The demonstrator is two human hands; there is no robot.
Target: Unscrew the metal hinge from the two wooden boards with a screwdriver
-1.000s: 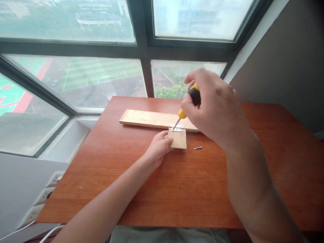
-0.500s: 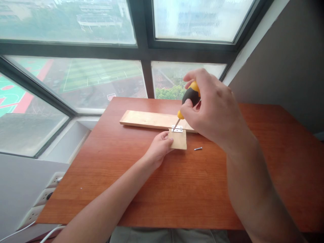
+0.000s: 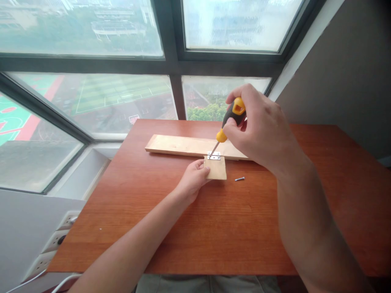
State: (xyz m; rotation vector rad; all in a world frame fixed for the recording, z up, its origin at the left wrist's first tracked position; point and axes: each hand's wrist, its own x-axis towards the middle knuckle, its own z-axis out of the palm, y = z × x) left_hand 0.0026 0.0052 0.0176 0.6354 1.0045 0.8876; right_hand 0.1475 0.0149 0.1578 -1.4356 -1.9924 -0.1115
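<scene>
Right fingers (image 3: 233, 129) clamped on screwdriver handle (image 3: 230, 115), likely grippy. Left fingers (image 3: 205, 170) pinch small board (image 3: 217, 170): likely light, stiff; hold edge, hinge (image 3: 216, 157) beyond fingertips.

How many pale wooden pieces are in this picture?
2: the long board, lying across the table, and the small square piece, held by the left hand at the board's near side. Others may be hidden.
</scene>
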